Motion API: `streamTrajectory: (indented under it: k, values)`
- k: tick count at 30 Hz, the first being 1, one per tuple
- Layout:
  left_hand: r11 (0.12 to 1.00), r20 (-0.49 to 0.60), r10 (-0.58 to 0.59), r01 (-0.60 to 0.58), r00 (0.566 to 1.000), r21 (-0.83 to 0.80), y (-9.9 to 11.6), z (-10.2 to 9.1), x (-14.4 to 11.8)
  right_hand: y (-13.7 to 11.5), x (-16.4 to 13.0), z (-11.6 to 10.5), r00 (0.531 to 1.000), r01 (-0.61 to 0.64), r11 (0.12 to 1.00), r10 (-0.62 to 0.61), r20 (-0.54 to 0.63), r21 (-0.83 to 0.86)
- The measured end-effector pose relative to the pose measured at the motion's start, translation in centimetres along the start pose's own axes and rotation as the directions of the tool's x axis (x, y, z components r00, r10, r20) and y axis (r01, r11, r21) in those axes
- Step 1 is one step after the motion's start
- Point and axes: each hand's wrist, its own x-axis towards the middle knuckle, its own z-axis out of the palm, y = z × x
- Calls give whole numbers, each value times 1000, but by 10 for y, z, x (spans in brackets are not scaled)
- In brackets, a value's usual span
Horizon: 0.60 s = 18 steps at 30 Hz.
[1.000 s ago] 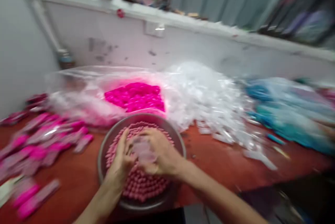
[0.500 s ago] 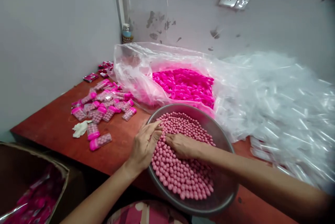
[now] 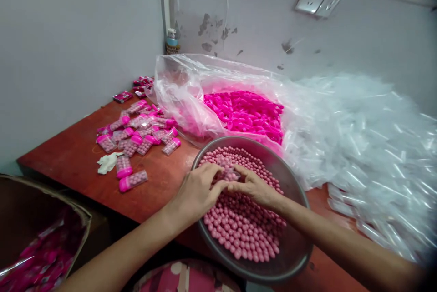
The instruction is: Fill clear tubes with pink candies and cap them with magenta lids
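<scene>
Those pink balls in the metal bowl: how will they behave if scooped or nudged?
The pink balls look small, round and smooth, so a nudge probably sends them rolling. They lie heaped against the sloped wall of the metal bowl, so they would likely slide back downhill. The left hand and right hand meet over a small clear container, suggesting the balls are light.

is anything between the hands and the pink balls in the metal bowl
Nothing visible does. The left hand and right hand already rest on the pink balls in the metal bowl, fingers meeting around a small clear container partly filled with balls.
</scene>
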Motion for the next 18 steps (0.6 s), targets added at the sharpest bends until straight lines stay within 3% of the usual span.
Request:
streamTrajectory:
  k: [11, 14, 18]
  values:
    - [996, 271, -80, 90, 959, -26, -10, 19, 46, 4, 3, -3, 984, 30, 965, -74, -163, -259]
    - [997, 237, -76, 80, 968, -7, -7, 21, 49, -2, -1, -8, 981, 73, 898, -143, -132, -434]
    - [987, 129, -34, 54, 991, -152, 2, 17, 40, -22, -13, -28, 983, 25, 710, -144, -111, -704]
